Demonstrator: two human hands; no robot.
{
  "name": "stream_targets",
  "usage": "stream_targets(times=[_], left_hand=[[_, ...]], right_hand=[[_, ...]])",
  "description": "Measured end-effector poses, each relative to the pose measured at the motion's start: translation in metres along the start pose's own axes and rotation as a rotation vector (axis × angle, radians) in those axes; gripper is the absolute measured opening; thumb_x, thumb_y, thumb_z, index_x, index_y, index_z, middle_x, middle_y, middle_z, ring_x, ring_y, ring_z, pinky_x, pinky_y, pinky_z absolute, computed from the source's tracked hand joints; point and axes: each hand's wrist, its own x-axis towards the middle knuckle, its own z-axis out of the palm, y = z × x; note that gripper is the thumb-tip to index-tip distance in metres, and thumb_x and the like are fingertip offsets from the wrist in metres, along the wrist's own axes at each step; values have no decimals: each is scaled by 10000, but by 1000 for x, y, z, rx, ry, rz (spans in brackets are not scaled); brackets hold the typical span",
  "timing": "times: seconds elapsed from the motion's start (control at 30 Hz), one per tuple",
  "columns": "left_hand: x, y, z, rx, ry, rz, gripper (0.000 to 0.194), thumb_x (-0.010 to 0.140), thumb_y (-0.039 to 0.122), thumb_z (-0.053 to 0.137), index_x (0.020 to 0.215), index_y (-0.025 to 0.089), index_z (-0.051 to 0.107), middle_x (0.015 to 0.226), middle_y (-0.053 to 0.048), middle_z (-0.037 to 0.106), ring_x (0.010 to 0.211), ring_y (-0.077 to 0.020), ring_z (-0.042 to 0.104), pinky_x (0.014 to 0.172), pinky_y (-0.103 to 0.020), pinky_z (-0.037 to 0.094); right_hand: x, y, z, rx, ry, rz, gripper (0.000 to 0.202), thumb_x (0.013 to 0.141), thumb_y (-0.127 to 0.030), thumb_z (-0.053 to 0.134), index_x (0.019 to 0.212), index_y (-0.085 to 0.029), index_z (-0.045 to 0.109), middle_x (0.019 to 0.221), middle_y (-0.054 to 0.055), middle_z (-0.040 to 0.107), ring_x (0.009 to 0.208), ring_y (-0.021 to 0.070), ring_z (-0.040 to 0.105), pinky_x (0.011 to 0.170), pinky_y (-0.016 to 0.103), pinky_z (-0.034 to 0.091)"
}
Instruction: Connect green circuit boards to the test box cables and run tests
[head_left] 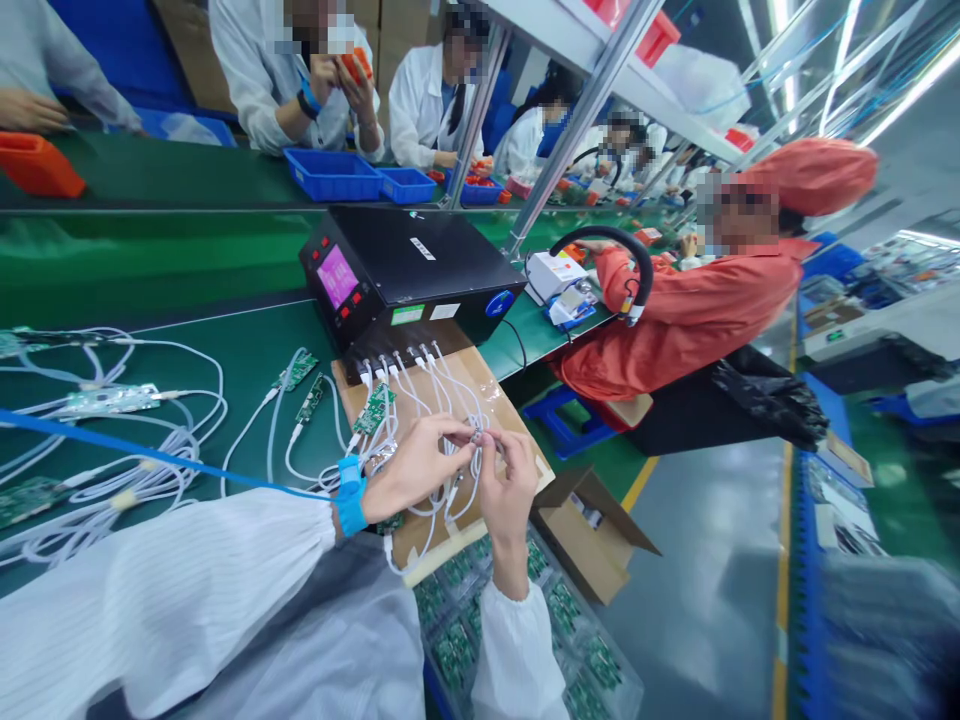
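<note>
My left hand (421,462), a blue wrist strap (350,495) above it, reaches across white cables with thumb and finger pinched. Its fingertips meet those of my right hand (511,482), which is also closed in a pinch. Between them is a tiny greyish piece (476,436), too small to name. White cables (457,385) run under my hands from the ports of a black box (442,260) with a lit pink screen (337,277). Just left of my left hand, a green circuit board (373,410) lies among the cables.
More boards (112,400) and coiled white cables (161,475) lie on the green table at left. Clear trays of boards (457,650) sit below my right forearm, beside an open cardboard box (589,535). A person in red (697,310) sits at right; others work behind.
</note>
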Motion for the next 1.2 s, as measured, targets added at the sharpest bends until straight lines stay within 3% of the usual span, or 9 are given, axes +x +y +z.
stream_targets(times=[0.23, 0.57, 0.67, 0.73, 0.8, 0.9, 1.2], left_hand=[[-3, 5, -2, 14, 2, -7, 246, 876, 152, 666, 1036, 222, 840, 889, -16, 752, 825, -165, 683, 753, -276, 495], [3, 0, 7, 4, -28, -26, 227, 833, 130, 669, 999, 180, 816, 949, -35, 787, 866, -179, 724, 797, -290, 554], [5, 1, 11, 9, 14, -65, 212, 818, 143, 700, 1007, 151, 794, 973, -57, 793, 879, -192, 740, 828, -310, 590], [8, 3, 12, 28, 48, -64, 189, 804, 131, 708, 977, 146, 783, 954, -60, 791, 865, -192, 741, 828, -314, 601], [10, 4, 12, 24, 66, -64, 164, 796, 119, 709, 944, 150, 773, 923, -54, 789, 847, -189, 742, 811, -308, 607], [14, 4, 12, -1, 65, -76, 140, 801, 126, 716, 930, 153, 763, 903, -49, 786, 849, -189, 744, 794, -300, 607], [16, 4, 20, 3, 73, -87, 101, 789, 115, 714, 882, 155, 710, 857, -36, 759, 817, -179, 730, 763, -293, 588]], right_hand=[[-4, 1, 1, 40, -49, 31, 113, 1046, -236, 572, 1068, -202, 677, 1013, 55, 649, 969, 180, 661, 884, 347, 557], [-1, -6, -11, -78, -53, -30, 153, 1053, -221, 548, 1121, -210, 685, 1024, 59, 655, 971, 182, 671, 890, 352, 560], [-24, -13, -20, -180, 36, -33, 210, 1027, -220, 599, 1230, -208, 651, 1154, 99, 629, 1119, 216, 650, 988, 406, 540], [-49, -18, -23, -228, 107, 14, 162, 994, -240, 661, 1149, -197, 644, 1179, 112, 593, 1178, 238, 621, 1031, 438, 518], [-74, -23, -22, -245, 105, 96, 110, 976, -270, 698, 1029, -196, 637, 1157, 105, 569, 1177, 243, 610, 1035, 441, 509], [-99, -27, -15, -247, 49, 179, 105, 985, -296, 688, 1020, -199, 666, 1181, 108, 552, 1180, 244, 604, 1025, 434, 508], [-95, -20, -7, -270, 63, 185, 103, 1027, -250, 605, 1017, -208, 698, 1241, 115, 538, 1211, 244, 588, 1019, 431, 503]])
